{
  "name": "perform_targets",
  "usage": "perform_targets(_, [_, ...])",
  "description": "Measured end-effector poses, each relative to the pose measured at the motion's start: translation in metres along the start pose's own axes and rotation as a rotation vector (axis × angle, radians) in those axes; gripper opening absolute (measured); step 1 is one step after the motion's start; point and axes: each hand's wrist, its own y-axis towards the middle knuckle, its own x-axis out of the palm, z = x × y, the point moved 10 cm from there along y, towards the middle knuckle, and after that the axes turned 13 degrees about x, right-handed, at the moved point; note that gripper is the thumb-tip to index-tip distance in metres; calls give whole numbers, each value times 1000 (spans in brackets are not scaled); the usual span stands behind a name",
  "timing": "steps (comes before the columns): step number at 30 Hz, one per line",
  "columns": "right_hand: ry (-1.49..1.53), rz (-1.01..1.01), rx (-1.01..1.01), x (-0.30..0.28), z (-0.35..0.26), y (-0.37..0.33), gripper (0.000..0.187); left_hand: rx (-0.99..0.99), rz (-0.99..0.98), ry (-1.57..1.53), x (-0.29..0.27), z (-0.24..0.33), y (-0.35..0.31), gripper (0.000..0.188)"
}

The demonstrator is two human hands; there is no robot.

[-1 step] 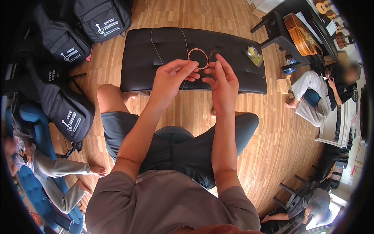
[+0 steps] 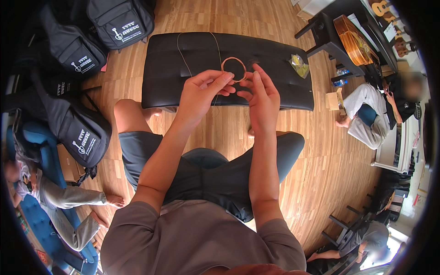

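Observation:
A copper-coloured guitar string (image 2: 245,68), wound into a small ring, is held up over a black padded bench (image 2: 165,59). My left hand (image 2: 206,87) pinches the lower left of the ring between thumb and fingers. At the ring's right side my right hand (image 2: 262,94) has its thumb and fingers curled together on the string; its exact hold there is partly hidden. A thin loose length of the string loops leftward across the bench and hangs below my left hand. The other loose end, above my right fingers, is faint and blurred.
A clear packet with yellow contents (image 2: 299,67) lies on the bench's right end. Black guitar bags (image 2: 75,121) stand at left. A person sits on a blue sofa (image 2: 43,220); another sits at right near a guitar (image 2: 350,41) and small box (image 2: 334,100). A third is lower right.
The loose string end above my right hand has shifted and blurred. My right hand has moved very slightly; my left hand looks the same.

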Motion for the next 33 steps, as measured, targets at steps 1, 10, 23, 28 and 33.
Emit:
perform_targets(1, [8, 28, 20, -1, 1, 1, 38, -2, -6, -8, 1, -1, 0, 24])
perform_targets(10, [52, -49, -100, -6, -9, -2, 22, 23, -28, 114, 1, -2, 0, 22])
perform_targets(23, [-519, -23, -369, 8, -26, -13, 13, 110, -59, 82, 12, -2, -3, 21])
perform_targets(28, [-865, 48, -449, 21, -35, -26, 14, 188, -75, 100, 18, -1, -5, 21])
perform_targets(33, [-1001, 179, -515, 18, -39, -31, 14, 131, -128, 160, 19, -9, -6, 22])
